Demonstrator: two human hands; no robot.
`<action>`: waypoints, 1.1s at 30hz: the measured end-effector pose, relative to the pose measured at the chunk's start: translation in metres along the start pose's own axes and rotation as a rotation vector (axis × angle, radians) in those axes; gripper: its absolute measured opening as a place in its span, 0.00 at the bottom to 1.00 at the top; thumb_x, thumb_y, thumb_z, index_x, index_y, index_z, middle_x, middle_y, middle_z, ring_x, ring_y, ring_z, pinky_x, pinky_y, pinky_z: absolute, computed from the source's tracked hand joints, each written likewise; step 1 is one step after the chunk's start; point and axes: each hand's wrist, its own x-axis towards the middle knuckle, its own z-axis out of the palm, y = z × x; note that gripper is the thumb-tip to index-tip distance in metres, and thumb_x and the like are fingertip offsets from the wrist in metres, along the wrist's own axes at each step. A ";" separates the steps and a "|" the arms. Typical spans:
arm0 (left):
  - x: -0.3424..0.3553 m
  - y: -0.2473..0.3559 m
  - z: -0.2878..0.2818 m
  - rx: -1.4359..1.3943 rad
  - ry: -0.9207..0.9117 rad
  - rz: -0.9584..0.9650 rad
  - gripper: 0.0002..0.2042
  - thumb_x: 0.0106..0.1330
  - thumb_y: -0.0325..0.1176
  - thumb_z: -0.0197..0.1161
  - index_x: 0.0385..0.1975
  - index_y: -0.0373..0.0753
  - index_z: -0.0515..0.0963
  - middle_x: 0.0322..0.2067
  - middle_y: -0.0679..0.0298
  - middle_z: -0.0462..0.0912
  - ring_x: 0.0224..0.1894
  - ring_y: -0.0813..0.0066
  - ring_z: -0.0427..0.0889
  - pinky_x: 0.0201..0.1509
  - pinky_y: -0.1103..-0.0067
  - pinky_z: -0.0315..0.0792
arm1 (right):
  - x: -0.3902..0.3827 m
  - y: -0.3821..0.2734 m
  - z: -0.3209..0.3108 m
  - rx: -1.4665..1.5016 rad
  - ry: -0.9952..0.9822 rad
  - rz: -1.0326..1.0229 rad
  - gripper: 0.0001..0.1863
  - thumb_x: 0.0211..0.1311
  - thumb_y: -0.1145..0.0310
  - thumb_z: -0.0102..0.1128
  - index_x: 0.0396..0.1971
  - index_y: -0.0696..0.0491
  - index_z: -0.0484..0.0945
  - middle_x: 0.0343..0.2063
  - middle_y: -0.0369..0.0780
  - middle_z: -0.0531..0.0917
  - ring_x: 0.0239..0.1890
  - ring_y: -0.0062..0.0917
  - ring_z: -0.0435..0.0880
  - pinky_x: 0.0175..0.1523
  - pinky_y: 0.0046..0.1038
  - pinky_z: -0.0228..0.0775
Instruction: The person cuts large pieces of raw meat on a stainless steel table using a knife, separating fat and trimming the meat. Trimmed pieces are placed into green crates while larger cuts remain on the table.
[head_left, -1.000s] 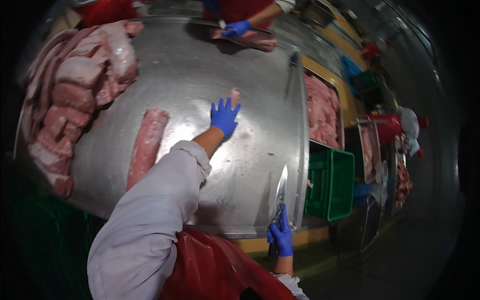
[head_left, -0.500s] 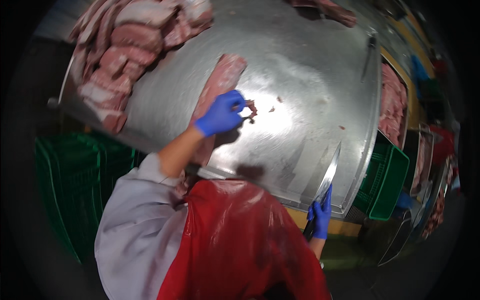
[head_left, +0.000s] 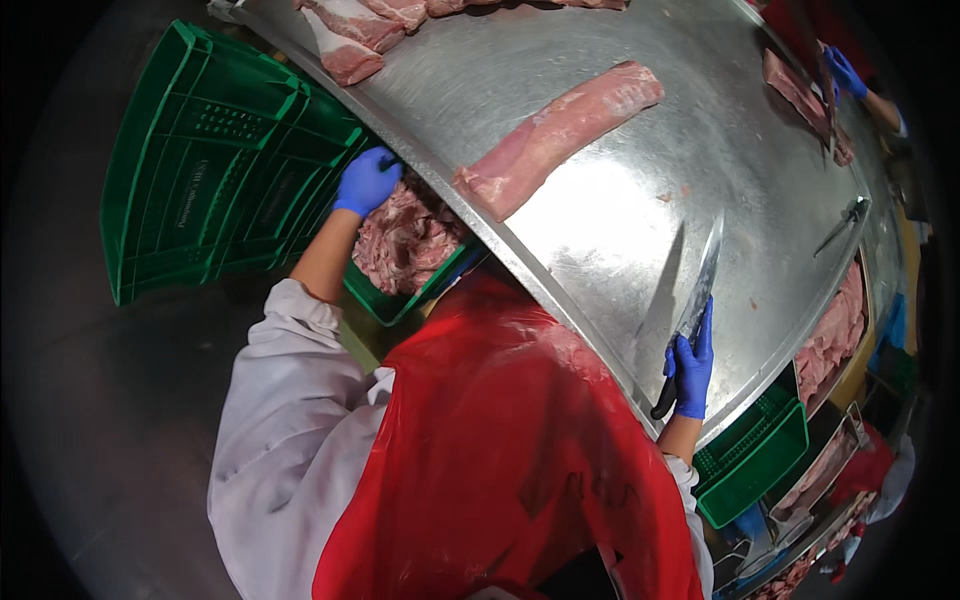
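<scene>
My right hand [head_left: 693, 362], in a blue glove, grips a long knife [head_left: 708, 270] by its dark handle, blade pointing up and away over the metal table [head_left: 480, 85]. My left hand [head_left: 368, 182], also gloved in blue, is at the table's left edge, over a green crate [head_left: 386, 312] of meat trimmings [head_left: 400, 245]. Its fingers are curled; a small dark bit shows at the fingertips, too unclear to name. A long, pale pink loin of meat [head_left: 565, 135] lies slantwise on the table, one end near its edge, touched by neither hand.
Large green crates [head_left: 210, 160] stand at the left. More meat [head_left: 350, 55] lies along the table's far left. Another person's gloved hand [head_left: 846, 72] is by a meat piece [head_left: 795, 88] at far right. A thin dark tool [head_left: 838, 228] and a green crate [head_left: 750, 460] are at right.
My left hand has gone from above the table, where it pinched a meat scrap, left to the crate of trimmings. The view has turned. My right hand still holds the knife.
</scene>
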 end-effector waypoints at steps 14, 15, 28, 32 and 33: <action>-0.028 0.315 0.146 -0.305 -0.414 1.047 0.30 0.57 0.37 0.68 0.60 0.35 0.69 0.59 0.43 0.72 0.61 0.46 0.72 0.67 0.62 0.65 | -0.068 0.049 -0.028 0.184 0.325 0.060 0.43 0.64 0.81 0.54 0.76 0.43 0.48 0.30 0.38 0.77 0.19 0.19 0.74 0.19 0.20 0.65; 0.012 0.305 0.155 -0.117 -0.252 1.028 0.35 0.55 0.42 0.69 0.63 0.35 0.67 0.64 0.43 0.66 0.65 0.44 0.67 0.70 0.62 0.62 | -0.073 0.051 -0.028 0.184 0.355 0.082 0.42 0.65 0.81 0.55 0.76 0.45 0.48 0.30 0.38 0.77 0.19 0.19 0.74 0.19 0.20 0.65; -0.028 0.214 0.188 -0.050 -0.563 0.820 0.49 0.64 0.57 0.61 0.71 0.23 0.47 0.72 0.38 0.50 0.74 0.44 0.52 0.76 0.63 0.50 | 0.112 -0.040 0.068 -0.514 0.078 0.001 0.44 0.61 0.69 0.58 0.75 0.31 0.49 0.30 0.50 0.85 0.33 0.39 0.86 0.47 0.37 0.77; -0.008 0.168 0.160 -0.337 -0.439 0.611 0.38 0.65 0.46 0.64 0.67 0.25 0.59 0.65 0.40 0.65 0.68 0.46 0.65 0.72 0.64 0.59 | 0.133 -0.038 0.074 -0.700 0.068 -0.002 0.44 0.62 0.69 0.56 0.75 0.27 0.48 0.26 0.51 0.83 0.26 0.36 0.84 0.39 0.35 0.78; -0.004 0.157 0.160 -0.485 -0.432 0.553 0.36 0.65 0.43 0.65 0.65 0.25 0.61 0.63 0.41 0.68 0.66 0.47 0.68 0.70 0.64 0.63 | 0.124 -0.040 0.074 -0.673 0.019 0.047 0.44 0.61 0.69 0.56 0.75 0.28 0.48 0.26 0.51 0.83 0.25 0.36 0.84 0.38 0.35 0.78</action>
